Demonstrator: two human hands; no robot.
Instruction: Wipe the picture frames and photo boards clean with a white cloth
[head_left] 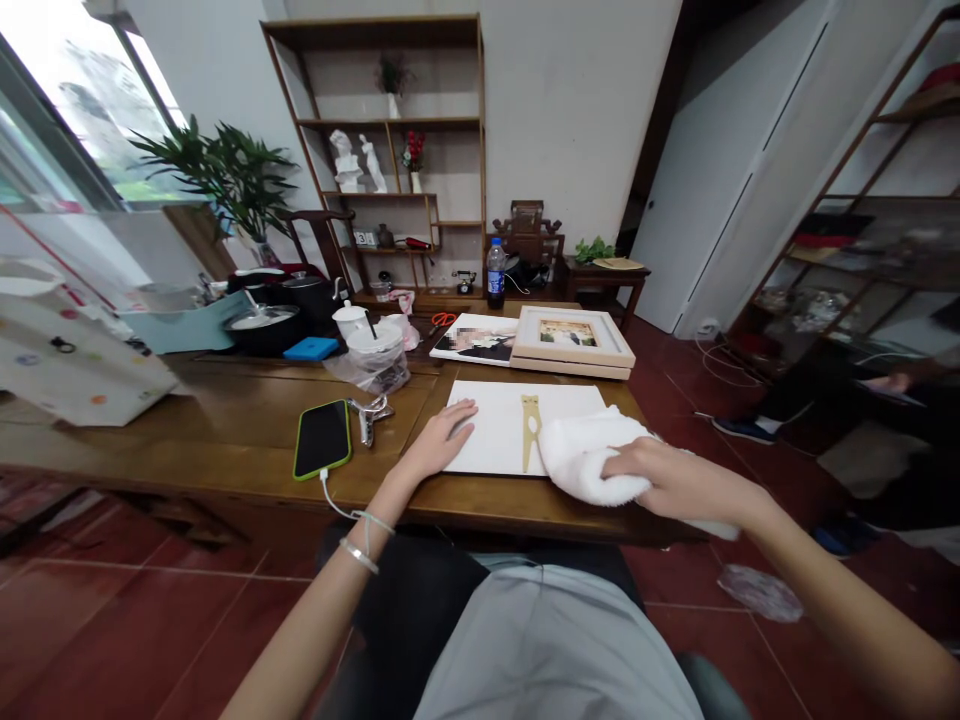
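A flat white panel (487, 430) lies on the wooden table (247, 400) in front of me. My left hand (441, 440) rests on its left edge with the fingers stretched out, holding nothing. My right hand (649, 475) is closed around a bunched white towel (585, 450), which covers the panel's right part and hangs toward the table's front edge. A tan, tapering strip (526, 455) with an oval hole lies upright across the panel's middle, right beside the towel. The panel's lower right corner is hidden under the towel.
Behind the panel lie a framed picture (581, 333) and a photo print (476, 340). To the left are a phone (322, 438) with a cable, a bagged cup (375, 345), a blue box (310, 348) and a paper bag (82, 370). A bottle (496, 270) stands farther back. Another person sits at right.
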